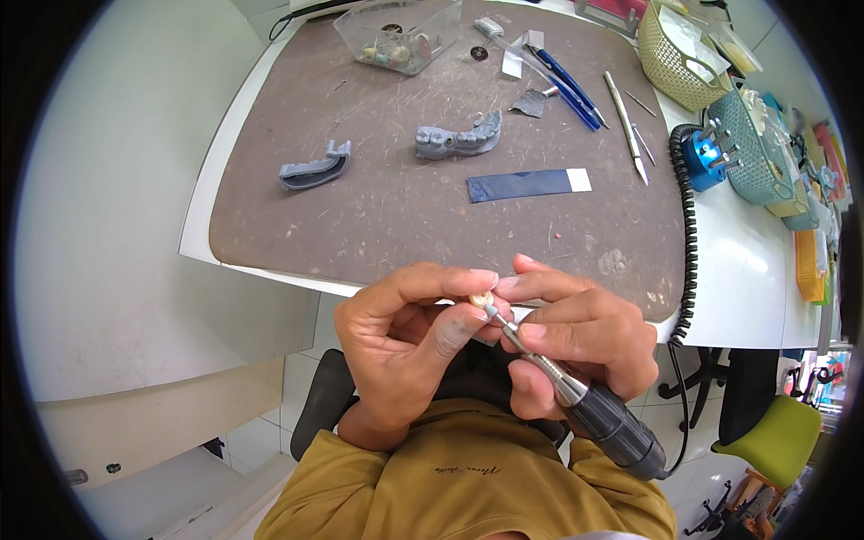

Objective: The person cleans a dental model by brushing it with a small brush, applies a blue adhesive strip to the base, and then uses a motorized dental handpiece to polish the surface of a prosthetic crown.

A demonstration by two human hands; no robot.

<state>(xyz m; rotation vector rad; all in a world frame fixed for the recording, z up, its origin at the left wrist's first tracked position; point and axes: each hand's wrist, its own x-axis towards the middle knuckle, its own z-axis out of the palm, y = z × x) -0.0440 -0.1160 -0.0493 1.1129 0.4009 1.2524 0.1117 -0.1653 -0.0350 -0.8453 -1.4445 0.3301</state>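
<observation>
Between thumb and forefinger of my left hand (405, 328) sits a small cream-coloured dental crown (481, 299). My right hand (585, 337) is closed round a rotary handpiece (576, 400) with a silver nose and a black body. Its small pale tip (491, 310) meets or nearly meets the crown; I cannot tell which. Both hands are close together in front of the table's near edge. Beyond them lie a grey dental model (459, 139), a smaller grey model piece (315, 167) and a strip of blue articulating paper (522, 185) with a white end.
A clear plastic box (396, 45) holds small pieces at the back. Blue pens (567, 85), a toothbrush (490, 29) and a white-handled knife (625, 126) lie rightward. A coiled black cord (686, 234) runs along the right edge, by a blue bur holder (705, 162) and baskets (684, 67).
</observation>
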